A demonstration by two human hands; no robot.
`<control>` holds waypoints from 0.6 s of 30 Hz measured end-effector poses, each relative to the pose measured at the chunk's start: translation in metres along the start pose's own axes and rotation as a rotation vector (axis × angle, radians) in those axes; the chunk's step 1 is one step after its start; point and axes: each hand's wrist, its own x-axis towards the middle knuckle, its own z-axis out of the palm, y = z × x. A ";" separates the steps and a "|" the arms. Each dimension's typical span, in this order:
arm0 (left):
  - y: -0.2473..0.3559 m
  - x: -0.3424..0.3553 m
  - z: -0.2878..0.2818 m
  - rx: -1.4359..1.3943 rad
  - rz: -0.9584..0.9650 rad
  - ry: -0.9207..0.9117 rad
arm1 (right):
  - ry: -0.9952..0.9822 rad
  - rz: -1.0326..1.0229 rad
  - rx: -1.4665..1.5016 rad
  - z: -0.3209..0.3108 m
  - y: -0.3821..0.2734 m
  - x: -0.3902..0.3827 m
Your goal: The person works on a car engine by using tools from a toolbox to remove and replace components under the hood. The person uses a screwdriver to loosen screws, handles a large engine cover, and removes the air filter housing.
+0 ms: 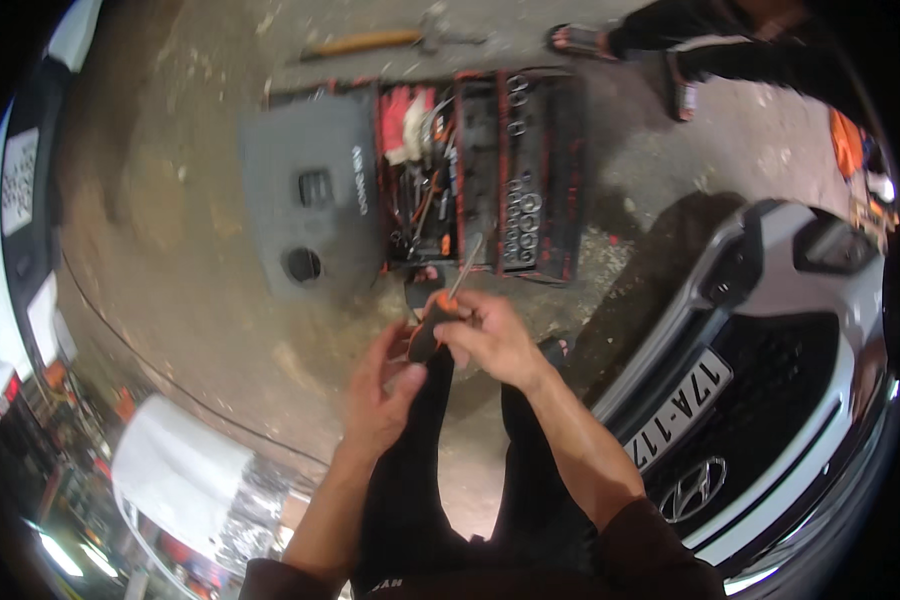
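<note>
The right hand is clamping a black-and-orange screwdriver just below view centre, its shaft pointing toward one o'clock. At its seven o'clock, the left hand is curving, fingers parted; contact unclear. Toward twelve, a toolbox is holding red-and-white gloves, hand tools and sockets.

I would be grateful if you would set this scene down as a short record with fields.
Right grip: closed on a black-and-orange screwdriver, shaft angled up and right
Left grip: open, cupped beside the screwdriver's butt end; contact unclear
Toolbox: open on the floor, holding sockets and red-and-white gloves
Right side: car front with black grille
Top right: another person's sandalled foot
</note>
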 end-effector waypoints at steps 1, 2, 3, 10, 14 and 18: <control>0.030 -0.010 0.018 0.015 0.038 -0.045 | 0.032 -0.049 0.016 -0.008 -0.014 -0.037; 0.059 -0.022 0.035 0.068 -0.047 -0.204 | 0.043 -0.116 0.043 -0.015 -0.030 -0.076; 0.084 -0.037 0.053 0.131 -0.135 -0.362 | 0.056 -0.182 0.070 -0.022 -0.048 -0.116; 0.166 -0.148 0.164 0.301 0.215 -0.566 | 0.582 -0.664 0.190 -0.090 -0.139 -0.358; 0.126 -0.156 0.175 0.455 -0.092 -0.352 | 1.304 -0.571 -0.341 -0.145 -0.100 -0.484; -0.014 -0.066 0.097 1.013 -0.412 -0.158 | 1.779 -0.494 -0.917 -0.216 -0.016 -0.577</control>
